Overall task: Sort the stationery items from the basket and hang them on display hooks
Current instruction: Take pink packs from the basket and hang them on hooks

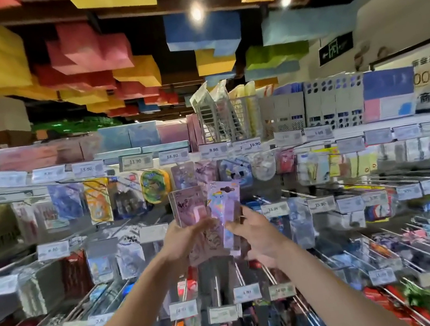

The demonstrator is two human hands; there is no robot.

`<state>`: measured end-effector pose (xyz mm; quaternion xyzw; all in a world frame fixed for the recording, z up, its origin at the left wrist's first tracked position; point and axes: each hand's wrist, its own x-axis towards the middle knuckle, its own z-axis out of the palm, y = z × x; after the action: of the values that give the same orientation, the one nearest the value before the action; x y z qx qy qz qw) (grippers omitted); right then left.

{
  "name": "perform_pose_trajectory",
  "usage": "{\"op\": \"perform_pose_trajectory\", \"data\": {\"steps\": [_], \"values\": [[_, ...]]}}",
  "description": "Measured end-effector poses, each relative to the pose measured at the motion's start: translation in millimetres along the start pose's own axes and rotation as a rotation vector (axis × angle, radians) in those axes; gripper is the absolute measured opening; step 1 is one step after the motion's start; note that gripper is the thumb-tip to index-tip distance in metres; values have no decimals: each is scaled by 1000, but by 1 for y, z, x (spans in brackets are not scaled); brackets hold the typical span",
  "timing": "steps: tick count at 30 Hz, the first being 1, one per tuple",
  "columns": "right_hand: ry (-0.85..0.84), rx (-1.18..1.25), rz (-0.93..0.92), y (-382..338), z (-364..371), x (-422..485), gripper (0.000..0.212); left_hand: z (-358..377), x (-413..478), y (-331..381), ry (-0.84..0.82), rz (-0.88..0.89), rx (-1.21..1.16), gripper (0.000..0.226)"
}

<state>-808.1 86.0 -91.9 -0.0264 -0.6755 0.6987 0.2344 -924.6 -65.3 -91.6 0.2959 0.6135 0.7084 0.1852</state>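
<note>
Both my hands are raised in front of a wall of display hooks. My left hand (182, 241) holds a pink-purple carded stationery pack (188, 205) upright. My right hand (256, 233) grips a second pack (226, 203), lilac with a rainbow print, which overlaps the first on its right. More pink packs of the same kind (207, 244) show below between my hands. Similar purple packs (198, 172) hang on the hook row just above. The basket is not in view, and the picture is blurred.
Rows of long metal hooks (406, 242) with white price tags (173, 156) jut out toward me, left, right and below. Hanging packs fill most hooks. File holders and boxes (334, 104) stand on the top shelf. Coloured blocks hang from the ceiling.
</note>
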Motion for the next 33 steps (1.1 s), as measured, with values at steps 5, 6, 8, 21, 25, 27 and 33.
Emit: {"op": "perform_pose_trajectory", "data": {"steps": [5,6,8,21,25,27,33], "values": [[68,-73,-36,-3,-31,65,10,3,39,5,99,13,-38,52],[69,-99,-49,-5,-36,78,10,3,45,6,113,4,-74,51],[59,-139,-66,-4,-42,101,11,-1,57,6,131,-38,-106,46],[24,-233,-194,8,-41,169,12,-16,117,4,86,36,-60,34],[30,-331,-196,13,-37,180,14,-28,135,2,35,42,-34,21],[42,-346,-177,22,-36,185,16,-33,141,0,24,34,-27,18],[195,-379,-73,32,-32,209,33,-38,151,1,25,8,11,37]]}}
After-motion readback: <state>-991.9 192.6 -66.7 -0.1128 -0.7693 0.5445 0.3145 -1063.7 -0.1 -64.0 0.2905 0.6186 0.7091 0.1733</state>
